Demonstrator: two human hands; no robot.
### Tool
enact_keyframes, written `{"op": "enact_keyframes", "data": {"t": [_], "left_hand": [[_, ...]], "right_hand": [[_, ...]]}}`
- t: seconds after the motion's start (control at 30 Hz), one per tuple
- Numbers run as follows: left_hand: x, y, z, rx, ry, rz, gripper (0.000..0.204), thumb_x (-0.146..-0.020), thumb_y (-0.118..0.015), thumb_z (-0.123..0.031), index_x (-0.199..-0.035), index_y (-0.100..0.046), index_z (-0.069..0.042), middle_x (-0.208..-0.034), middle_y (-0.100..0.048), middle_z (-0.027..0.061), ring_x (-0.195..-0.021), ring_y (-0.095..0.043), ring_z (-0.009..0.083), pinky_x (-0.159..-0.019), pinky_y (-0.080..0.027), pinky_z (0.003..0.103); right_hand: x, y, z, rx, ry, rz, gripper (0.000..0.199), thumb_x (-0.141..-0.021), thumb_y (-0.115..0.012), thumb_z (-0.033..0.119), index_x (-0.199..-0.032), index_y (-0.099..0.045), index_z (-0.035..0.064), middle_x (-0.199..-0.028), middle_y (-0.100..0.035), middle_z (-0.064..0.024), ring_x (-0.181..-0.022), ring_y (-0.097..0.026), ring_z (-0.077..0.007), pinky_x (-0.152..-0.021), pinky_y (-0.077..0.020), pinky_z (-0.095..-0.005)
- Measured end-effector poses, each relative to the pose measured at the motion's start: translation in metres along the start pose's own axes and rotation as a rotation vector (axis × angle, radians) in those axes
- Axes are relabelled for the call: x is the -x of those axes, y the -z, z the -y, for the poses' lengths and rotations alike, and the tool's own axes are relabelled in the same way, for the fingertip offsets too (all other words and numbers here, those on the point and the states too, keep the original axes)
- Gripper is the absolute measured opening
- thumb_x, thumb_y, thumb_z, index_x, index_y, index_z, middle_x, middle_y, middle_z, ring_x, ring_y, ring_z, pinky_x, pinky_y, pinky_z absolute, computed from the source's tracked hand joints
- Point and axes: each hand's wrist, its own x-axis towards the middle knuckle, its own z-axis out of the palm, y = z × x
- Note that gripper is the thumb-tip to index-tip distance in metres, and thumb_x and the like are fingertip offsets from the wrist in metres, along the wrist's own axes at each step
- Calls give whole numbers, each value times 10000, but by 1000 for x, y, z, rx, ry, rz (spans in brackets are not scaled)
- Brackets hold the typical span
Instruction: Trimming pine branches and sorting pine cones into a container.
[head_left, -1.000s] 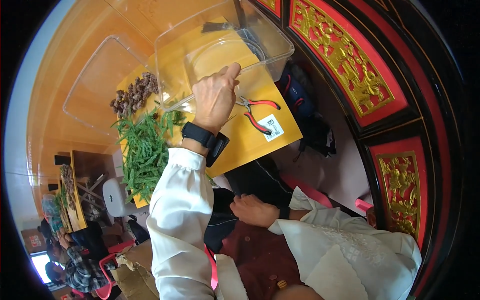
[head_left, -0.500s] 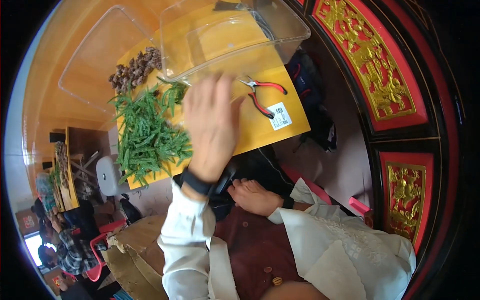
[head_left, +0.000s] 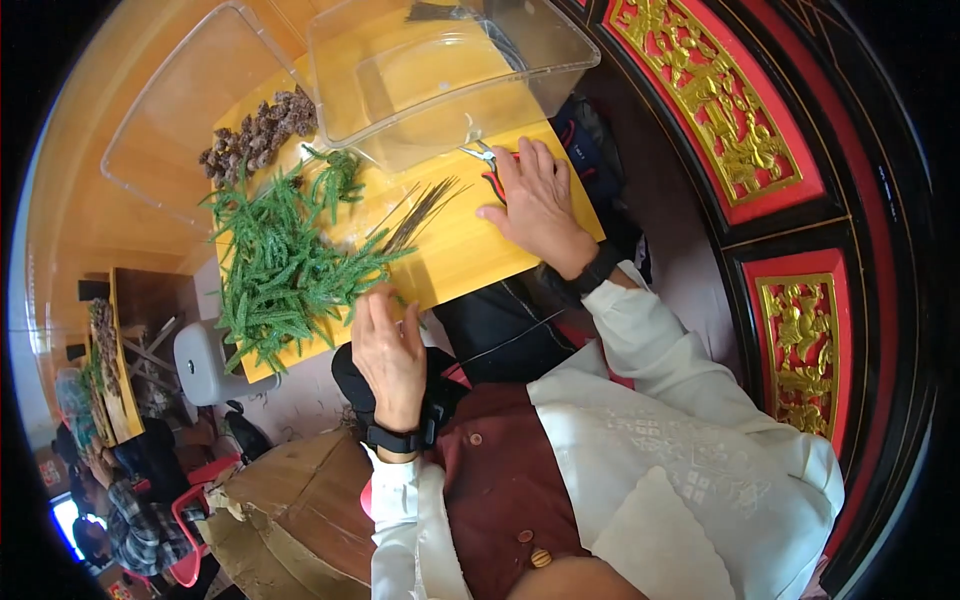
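My right hand (head_left: 540, 205) lies over the red-handled pliers (head_left: 490, 182) on the yellow table, fingers stretched out and thumb apart. It hides most of their handles; the metal jaws (head_left: 478, 152) show beyond the fingertips. My left hand (head_left: 388, 355) is at the table's front edge, its fingers loosely bent and apart. Its fingertips are beside a heap of green artificial pine sprigs (head_left: 275, 280); whether they touch it I cannot tell. Between the hands, a bundle of thin brown wires (head_left: 425, 212) lies at the sprigs' right side.
A clear plastic tub (head_left: 450, 110) stands at the back, with a clear lid (head_left: 190, 110) to its left. Brown pine cones (head_left: 258, 135) lie behind the sprigs. A cardboard box (head_left: 290, 500) is at lower left. Carved red-and-gold panels (head_left: 710, 100) line the right.
My left hand has come down from over the table's middle to its front edge, uncovering the wires. My right hand has risen from my lap onto the pliers, and a white label there is now covered.
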Motion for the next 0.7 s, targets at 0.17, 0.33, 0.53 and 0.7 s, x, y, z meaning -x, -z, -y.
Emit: {"op": "enact_keyframes", "data": {"t": [0.17,0.33,0.53,0.7], "left_hand": [[11,-7,1,25,25,95,253,-799,-646,-49,-1019,-524,-15,-950,-559,164,-847,-558,364,-727,-451,412],[15,-12,5,18,44,104,237,-800,-645,-47,-1005,-531,-15,-1029,-569,167,-927,-557,365,-789,-453,409],[-5,-18,1,-138,-47,77,221,-813,-645,-80,-1016,-574,-25,-1052,-581,136,-896,-555,321,-754,-439,388],[-45,-24,-4,-193,-109,61,259,-820,-647,-121,-1056,-595,-25,-1063,-586,119,-895,-545,297,-753,-429,382]], "right_hand": [[-15,-7,-7,30,-101,333,452,-750,-636,209,-1134,-507,9,-1113,-536,-190,-1083,-490,-350,-845,-425,-450],[-23,8,-16,79,-56,480,347,-754,-574,166,-1057,-535,1,-1018,-587,-201,-989,-545,-374,-804,-458,-457],[-62,45,-20,-210,19,759,342,-752,-527,160,-1060,-561,16,-891,-642,-213,-867,-607,-391,-772,-478,-460],[-81,43,-26,-201,104,771,483,-754,-535,157,-1227,-499,69,-943,-631,-201,-924,-588,-385,-803,-472,-441]]}}
